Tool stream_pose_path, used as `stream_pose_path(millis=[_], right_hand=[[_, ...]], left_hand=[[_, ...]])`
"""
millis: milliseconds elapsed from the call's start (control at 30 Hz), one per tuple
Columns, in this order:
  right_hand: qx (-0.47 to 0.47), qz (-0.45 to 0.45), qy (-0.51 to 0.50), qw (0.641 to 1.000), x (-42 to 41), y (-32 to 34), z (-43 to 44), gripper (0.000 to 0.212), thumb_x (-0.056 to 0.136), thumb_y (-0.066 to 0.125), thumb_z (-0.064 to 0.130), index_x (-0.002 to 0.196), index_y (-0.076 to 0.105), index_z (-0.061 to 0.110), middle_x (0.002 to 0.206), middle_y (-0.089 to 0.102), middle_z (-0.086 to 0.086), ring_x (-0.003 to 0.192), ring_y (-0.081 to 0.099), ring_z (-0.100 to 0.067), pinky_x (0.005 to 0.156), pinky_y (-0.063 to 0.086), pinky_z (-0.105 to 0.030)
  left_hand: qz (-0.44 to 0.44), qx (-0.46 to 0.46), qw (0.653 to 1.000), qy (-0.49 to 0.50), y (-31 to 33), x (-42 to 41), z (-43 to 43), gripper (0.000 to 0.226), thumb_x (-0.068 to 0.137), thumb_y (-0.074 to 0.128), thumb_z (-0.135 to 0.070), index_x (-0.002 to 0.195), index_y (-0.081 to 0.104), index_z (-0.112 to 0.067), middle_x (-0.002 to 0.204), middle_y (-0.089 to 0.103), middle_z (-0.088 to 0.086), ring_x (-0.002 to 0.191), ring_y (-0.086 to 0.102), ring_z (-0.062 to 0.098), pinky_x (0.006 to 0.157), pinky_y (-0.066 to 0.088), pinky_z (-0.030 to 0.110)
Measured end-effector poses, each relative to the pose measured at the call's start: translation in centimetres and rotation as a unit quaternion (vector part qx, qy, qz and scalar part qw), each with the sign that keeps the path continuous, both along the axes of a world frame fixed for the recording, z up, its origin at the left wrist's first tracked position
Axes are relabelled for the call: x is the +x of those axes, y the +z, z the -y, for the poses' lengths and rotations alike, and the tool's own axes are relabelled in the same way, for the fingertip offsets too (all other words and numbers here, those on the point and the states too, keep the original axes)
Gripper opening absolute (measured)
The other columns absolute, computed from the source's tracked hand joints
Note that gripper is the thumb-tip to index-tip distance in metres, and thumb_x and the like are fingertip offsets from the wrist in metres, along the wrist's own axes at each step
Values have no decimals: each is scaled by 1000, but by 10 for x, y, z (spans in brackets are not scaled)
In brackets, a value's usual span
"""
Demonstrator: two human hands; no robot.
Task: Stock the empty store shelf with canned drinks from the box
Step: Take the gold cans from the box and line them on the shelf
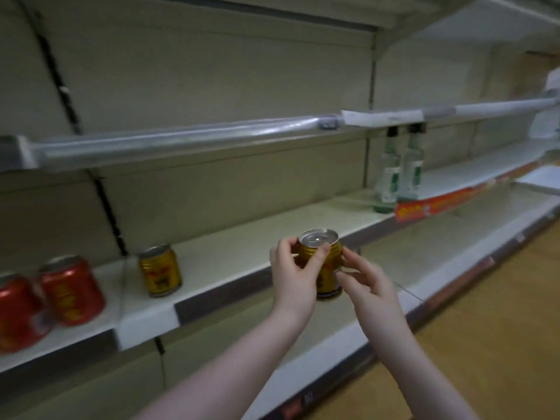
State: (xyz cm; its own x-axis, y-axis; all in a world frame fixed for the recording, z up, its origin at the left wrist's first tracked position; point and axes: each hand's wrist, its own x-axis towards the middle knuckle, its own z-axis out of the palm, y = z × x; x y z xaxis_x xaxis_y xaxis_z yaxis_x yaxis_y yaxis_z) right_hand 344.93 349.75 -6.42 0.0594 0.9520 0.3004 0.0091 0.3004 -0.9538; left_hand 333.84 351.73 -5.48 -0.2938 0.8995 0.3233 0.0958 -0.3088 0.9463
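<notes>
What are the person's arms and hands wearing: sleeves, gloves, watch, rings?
Nothing visible. The left hand and right hand are ungloved, with no rings that the blurred frame shows. The left forearm and right forearm are bare to the picture's edge: no sleeves, watch or bracelet in view.

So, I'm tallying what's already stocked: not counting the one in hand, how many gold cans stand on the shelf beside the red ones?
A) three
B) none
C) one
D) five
C: a single gold can stands on the shelf, just right of the two red cans; the only other gold one is the held can, gripped by the left hand.
</notes>
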Motion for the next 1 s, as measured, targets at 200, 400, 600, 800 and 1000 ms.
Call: stream_pose_path(millis=[200, 400, 600, 800, 1000], right_hand=[[39, -13, 87, 995, -88, 22, -27, 42, 85, 57, -5, 113, 57, 26, 115, 62, -1, 102, 60, -13, 79, 50, -19], [35, 2, 143, 989, -148, 17, -57, 49, 77, 72, 3, 117, 53, 25, 114, 60, 4, 102, 58, -2, 71, 51, -8], [27, 28, 121, 992, -175, 6, -79, 57, 69, 80, 5, 111, 47, 27, 101, 56, 18, 93, 59, -5, 76, 50, -19], [6, 69, 101, 992, -190, -23, -96, 55, 71, 80, 15, 114, 47, 24, 111, 58, 2, 99, 59, -14, 87, 52, -32], [-10, 104, 111, 988, -214, -36, -108, 59, 72, 79, 18, 122, 47, 18, 117, 58, -1, 106, 58, -16, 89, 51, -31]], left_hand=[[-15, -11, 992, 122, 31, -80, -7, 46, 70, 72, -48, 104, 55, -22, 112, 59, 4, 100, 60, 15, 96, 48, 40], [-55, -30, 982, 181, 34, -139, -5, 13, 88, 60, -23, 100, 55, -24, 113, 58, 5, 101, 56, 12, 96, 46, 32], [-122, -70, 973, 180, 19, -163, -14, 25, 89, 54, -3, 109, 56, -18, 119, 59, 6, 101, 59, 12, 91, 46, 21], [-165, -118, 964, 170, 2, -165, -14, 41, 91, 52, -8, 132, 48, -14, 131, 52, 3, 116, 54, 13, 105, 42, 32], [-141, -122, 964, 188, -17, -175, -5, 39, 92, 51, -7, 129, 46, -19, 130, 49, -3, 108, 50, 4, 97, 41, 21]])
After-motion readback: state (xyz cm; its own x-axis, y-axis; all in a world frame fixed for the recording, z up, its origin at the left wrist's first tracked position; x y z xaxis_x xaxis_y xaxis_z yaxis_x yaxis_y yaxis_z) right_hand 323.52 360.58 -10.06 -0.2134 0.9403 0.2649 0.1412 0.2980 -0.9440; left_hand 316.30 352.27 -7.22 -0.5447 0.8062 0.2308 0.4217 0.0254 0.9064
